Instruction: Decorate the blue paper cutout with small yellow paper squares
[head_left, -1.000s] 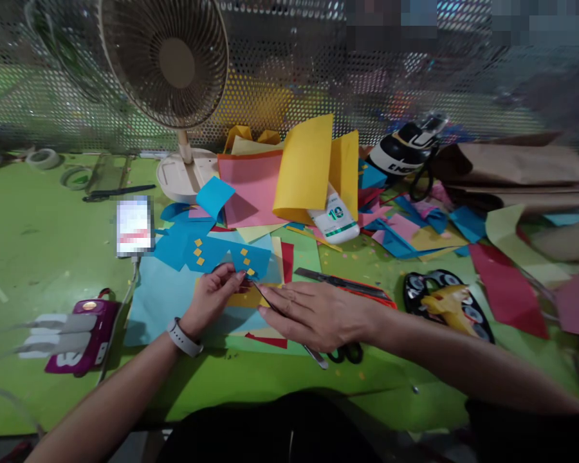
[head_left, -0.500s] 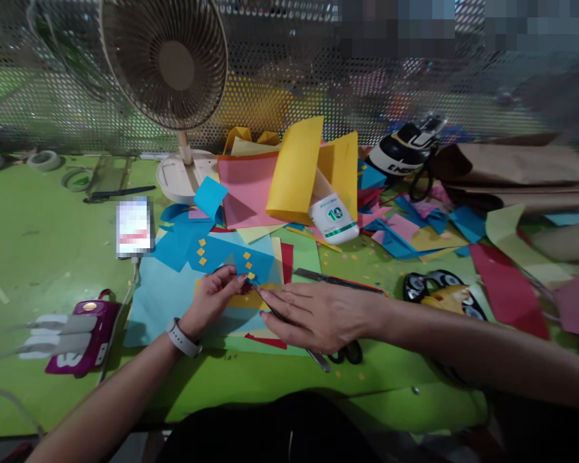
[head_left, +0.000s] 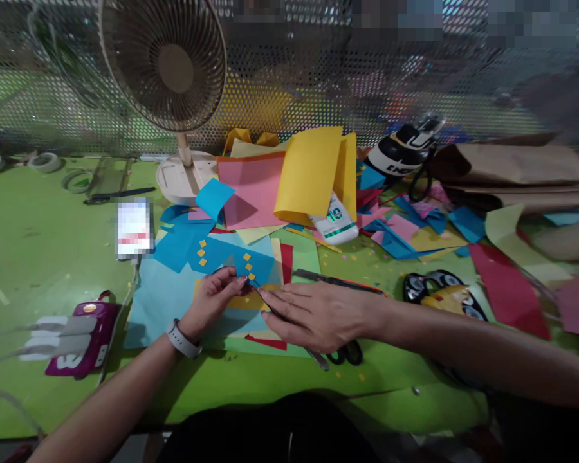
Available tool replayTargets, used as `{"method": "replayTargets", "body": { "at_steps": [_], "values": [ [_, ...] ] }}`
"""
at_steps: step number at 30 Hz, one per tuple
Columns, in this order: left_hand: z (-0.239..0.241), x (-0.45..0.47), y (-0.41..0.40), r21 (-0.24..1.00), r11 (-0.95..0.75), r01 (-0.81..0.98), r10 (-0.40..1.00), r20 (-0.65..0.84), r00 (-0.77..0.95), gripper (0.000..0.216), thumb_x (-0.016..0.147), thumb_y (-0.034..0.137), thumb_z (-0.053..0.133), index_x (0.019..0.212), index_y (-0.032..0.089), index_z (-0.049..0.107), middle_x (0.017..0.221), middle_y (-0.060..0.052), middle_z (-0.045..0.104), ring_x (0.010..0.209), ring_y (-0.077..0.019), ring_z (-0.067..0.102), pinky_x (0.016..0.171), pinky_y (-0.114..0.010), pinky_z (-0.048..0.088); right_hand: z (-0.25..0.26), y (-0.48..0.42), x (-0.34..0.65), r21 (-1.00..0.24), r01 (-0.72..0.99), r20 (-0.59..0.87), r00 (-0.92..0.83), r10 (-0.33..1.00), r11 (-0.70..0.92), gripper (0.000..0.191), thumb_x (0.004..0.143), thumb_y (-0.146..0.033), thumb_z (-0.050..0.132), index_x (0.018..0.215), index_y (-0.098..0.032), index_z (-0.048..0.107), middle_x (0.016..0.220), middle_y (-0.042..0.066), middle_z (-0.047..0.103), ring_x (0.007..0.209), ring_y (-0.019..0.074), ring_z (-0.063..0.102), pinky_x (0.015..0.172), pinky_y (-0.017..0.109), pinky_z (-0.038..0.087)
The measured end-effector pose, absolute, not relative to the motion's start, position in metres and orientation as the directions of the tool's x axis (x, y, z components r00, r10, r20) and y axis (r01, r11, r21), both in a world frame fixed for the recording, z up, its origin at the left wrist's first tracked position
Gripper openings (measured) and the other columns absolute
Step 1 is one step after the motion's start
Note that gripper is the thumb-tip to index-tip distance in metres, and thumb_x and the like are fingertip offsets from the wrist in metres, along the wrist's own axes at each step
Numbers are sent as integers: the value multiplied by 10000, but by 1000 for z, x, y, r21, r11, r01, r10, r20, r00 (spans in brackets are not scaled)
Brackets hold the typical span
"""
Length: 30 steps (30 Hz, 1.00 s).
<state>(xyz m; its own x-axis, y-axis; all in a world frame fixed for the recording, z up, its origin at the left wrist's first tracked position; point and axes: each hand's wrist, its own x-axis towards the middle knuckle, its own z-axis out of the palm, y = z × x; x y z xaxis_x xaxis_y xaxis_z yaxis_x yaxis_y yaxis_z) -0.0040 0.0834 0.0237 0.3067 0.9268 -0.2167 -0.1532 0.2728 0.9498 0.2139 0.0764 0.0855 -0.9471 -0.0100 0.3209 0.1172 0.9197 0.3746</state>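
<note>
My left hand, with a white watch on its wrist, pinches the lower edge of a blue paper piece dotted with small yellow squares. My right hand lies flat beside it, fingers stretched out, on top of black-handled scissors whose blades run under the palm toward the left fingertips. Both hands rest on stacked sheets: light blue, a yellow strip, and red and green edges below.
A desk fan stands at the back before a perforated metal wall. Behind the hands are a glue bottle, curled yellow and pink sheets and scraps. A phone and a purple charger lie left, a cutter and red paper right.
The hands have hardly moved; my left fingers stay pinched on the blue piece. The curled yellow sheet at the back has flapped and shifted over the glue bottle.
</note>
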Motion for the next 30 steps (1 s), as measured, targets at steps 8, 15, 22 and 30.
{"method": "replayTargets", "body": {
  "at_steps": [8,15,22,30],
  "values": [
    [21,-4,84,945,284,-160,925,-227,306,316,707,441,781,754,176,614,711,-7,679,708,-157,643,758,-288,514,85,77,215,390,122,311,-950,-6,913,244,951,-101,368,1014,-96,604,986,179,742,923,198,721,818,320,572],
    [19,-5,84,949,285,-135,919,-231,318,342,690,447,793,782,166,621,728,-1,667,719,-144,635,769,-283,514,84,76,214,366,108,322,-946,-17,924,219,939,-100,395,1006,-74,602,982,215,734,922,230,723,797,338,578],
    [20,-4,84,947,293,-133,924,-244,294,358,673,447,804,732,169,586,677,11,632,694,-135,620,751,-278,517,82,76,217,321,118,321,-947,9,940,220,947,-127,426,1039,-76,619,1038,210,724,971,209,709,858,339,565],
    [19,-4,84,932,304,-195,930,-246,272,355,672,431,812,716,171,574,679,6,658,695,-148,653,757,-281,520,69,74,229,-100,321,567,-759,319,942,204,929,-168,518,1127,-156,567,1080,98,736,892,137,719,762,245,586]
  ]
}}
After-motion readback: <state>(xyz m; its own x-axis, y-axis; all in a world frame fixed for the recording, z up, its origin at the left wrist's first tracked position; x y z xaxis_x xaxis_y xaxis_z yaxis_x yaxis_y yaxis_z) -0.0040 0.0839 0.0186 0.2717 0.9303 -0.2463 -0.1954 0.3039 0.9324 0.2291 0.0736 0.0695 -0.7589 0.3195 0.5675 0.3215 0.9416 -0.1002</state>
